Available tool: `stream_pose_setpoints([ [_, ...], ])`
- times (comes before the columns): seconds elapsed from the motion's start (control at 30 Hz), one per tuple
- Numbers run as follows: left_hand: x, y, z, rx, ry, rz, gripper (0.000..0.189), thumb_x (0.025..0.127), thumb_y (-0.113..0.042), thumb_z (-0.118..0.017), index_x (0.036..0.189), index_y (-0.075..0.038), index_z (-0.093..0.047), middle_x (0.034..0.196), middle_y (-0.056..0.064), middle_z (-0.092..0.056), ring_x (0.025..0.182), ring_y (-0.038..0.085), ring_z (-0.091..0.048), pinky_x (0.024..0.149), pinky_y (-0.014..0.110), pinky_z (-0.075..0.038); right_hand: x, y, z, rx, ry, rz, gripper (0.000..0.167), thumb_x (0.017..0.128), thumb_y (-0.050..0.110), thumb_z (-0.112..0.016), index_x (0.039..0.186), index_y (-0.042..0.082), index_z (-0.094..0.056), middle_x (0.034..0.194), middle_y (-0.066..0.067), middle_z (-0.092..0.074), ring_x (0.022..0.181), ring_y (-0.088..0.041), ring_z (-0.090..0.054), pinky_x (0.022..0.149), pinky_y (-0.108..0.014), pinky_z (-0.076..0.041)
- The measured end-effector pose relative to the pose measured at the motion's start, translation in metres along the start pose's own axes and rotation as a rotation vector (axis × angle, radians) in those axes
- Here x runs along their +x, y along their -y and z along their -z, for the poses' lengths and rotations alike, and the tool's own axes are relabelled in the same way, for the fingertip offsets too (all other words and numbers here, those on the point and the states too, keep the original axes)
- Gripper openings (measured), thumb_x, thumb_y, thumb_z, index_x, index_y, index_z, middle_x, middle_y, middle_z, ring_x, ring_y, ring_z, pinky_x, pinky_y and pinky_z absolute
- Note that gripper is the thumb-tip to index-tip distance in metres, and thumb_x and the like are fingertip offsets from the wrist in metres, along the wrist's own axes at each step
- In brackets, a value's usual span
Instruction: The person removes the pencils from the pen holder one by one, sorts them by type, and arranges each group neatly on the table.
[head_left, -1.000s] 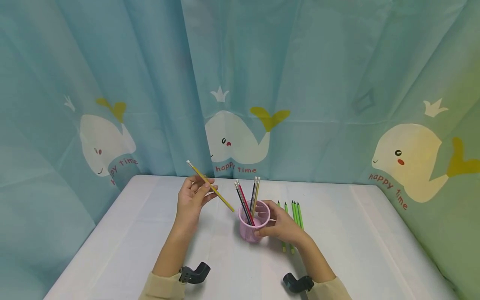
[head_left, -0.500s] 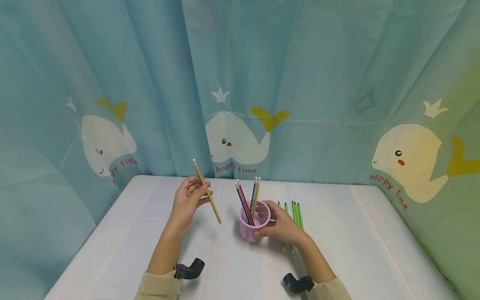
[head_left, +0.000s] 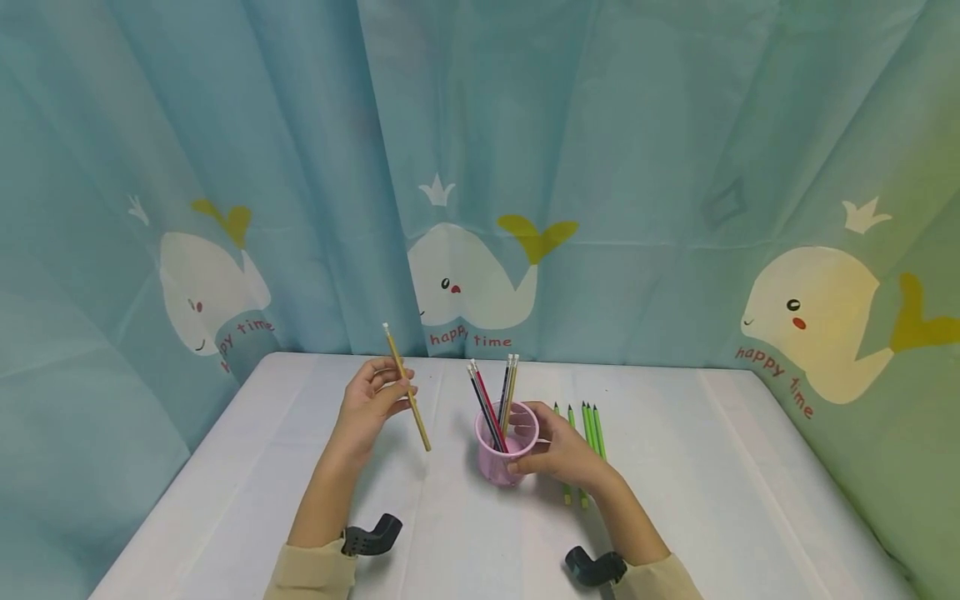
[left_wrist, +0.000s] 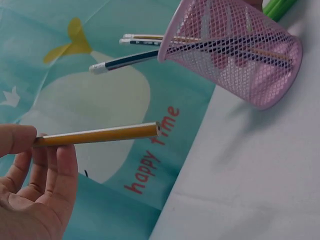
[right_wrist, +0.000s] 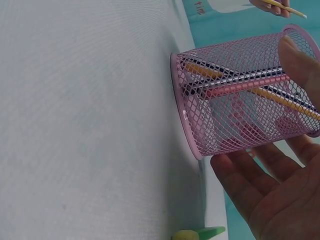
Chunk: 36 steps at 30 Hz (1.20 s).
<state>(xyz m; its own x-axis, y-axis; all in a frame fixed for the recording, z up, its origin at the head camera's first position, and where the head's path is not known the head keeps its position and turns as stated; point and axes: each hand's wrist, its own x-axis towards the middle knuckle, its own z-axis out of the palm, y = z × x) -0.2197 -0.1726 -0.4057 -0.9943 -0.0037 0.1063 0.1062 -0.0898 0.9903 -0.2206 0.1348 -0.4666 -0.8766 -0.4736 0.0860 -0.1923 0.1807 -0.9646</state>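
My left hand (head_left: 367,400) pinches a yellow pencil (head_left: 419,421) between thumb and fingers, left of the cup. The pencil slants over the table, its white eraser end up; in the left wrist view its other end (left_wrist: 125,132) points toward the cup. My right hand (head_left: 558,454) grips a pink mesh pencil cup (head_left: 495,467) from its right side, thumb at the near wall and fingers behind. Inside lean several pencils: dark ones, a red pencil (head_left: 487,398) and a yellow one, with white eraser ends above the rim.
Several green pencils (head_left: 598,433) lie on the white table (head_left: 690,500) just right of the cup, partly behind my right hand. A blue-green curtain (head_left: 645,167) with printed whales hangs along the table's back edge and at both sides.
My left hand has moved left and slightly toward me with the yellow pencil, away from the cup. The pencil has tilted steeper. My right hand and the cup have stayed put.
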Motion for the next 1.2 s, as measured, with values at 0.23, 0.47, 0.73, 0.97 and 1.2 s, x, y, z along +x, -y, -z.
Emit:
stream_pose_setpoints([
  [0.23,0.003,0.005,0.004,0.082,-0.029,0.049,0.030,0.098,-0.006,-0.060,0.126,-0.002,-0.049,0.110,0.006,-0.064,0.093,0.017,-0.067,0.079,0.026,-0.058,0.000,-0.001,0.000,-0.001,0.009,0.012,0.082,0.071,0.009,-0.088,0.141,0.005,-0.046,0.140,-0.019,-0.054,0.129,-0.042,-0.052,0.104,-0.050,-0.049],
  [0.47,0.006,0.014,0.009,0.136,-0.050,0.106,0.031,0.098,-0.008,-0.062,0.126,-0.003,-0.050,0.108,0.004,-0.066,0.089,0.014,-0.066,0.076,0.025,-0.058,0.001,0.001,-0.001,0.002,0.008,0.007,0.083,0.070,0.009,-0.089,0.141,0.009,-0.047,0.139,-0.015,-0.055,0.129,-0.041,-0.053,0.104,-0.048,-0.050],
  [0.73,0.009,0.022,0.011,0.182,-0.058,0.142,0.034,0.098,-0.010,-0.062,0.130,-0.004,-0.051,0.111,0.009,-0.063,0.087,0.013,-0.062,0.074,0.025,-0.056,0.000,0.000,0.000,0.008,-0.001,-0.009,0.084,0.069,0.009,-0.090,0.141,0.010,-0.047,0.139,-0.013,-0.056,0.129,-0.040,-0.053,0.104,-0.048,-0.050],
  [0.97,0.012,0.031,0.015,0.215,-0.056,0.175,0.034,0.097,-0.011,-0.063,0.129,-0.006,-0.053,0.105,0.005,-0.062,0.092,0.023,-0.061,0.074,0.028,-0.055,0.001,-0.001,0.000,-0.011,-0.001,0.005,0.084,0.069,0.010,-0.090,0.141,0.009,-0.047,0.139,-0.016,-0.056,0.127,-0.041,-0.054,0.103,-0.046,-0.051],
  [1.2,0.012,0.039,0.018,0.312,-0.045,0.158,0.034,0.097,-0.009,-0.063,0.130,-0.004,-0.055,0.111,0.013,-0.060,0.093,0.030,-0.062,0.071,0.027,-0.053,0.000,0.000,0.000,-0.025,-0.011,-0.011,0.085,0.068,0.011,-0.090,0.141,0.010,-0.048,0.138,-0.015,-0.057,0.126,-0.040,-0.056,0.103,-0.047,-0.051],
])
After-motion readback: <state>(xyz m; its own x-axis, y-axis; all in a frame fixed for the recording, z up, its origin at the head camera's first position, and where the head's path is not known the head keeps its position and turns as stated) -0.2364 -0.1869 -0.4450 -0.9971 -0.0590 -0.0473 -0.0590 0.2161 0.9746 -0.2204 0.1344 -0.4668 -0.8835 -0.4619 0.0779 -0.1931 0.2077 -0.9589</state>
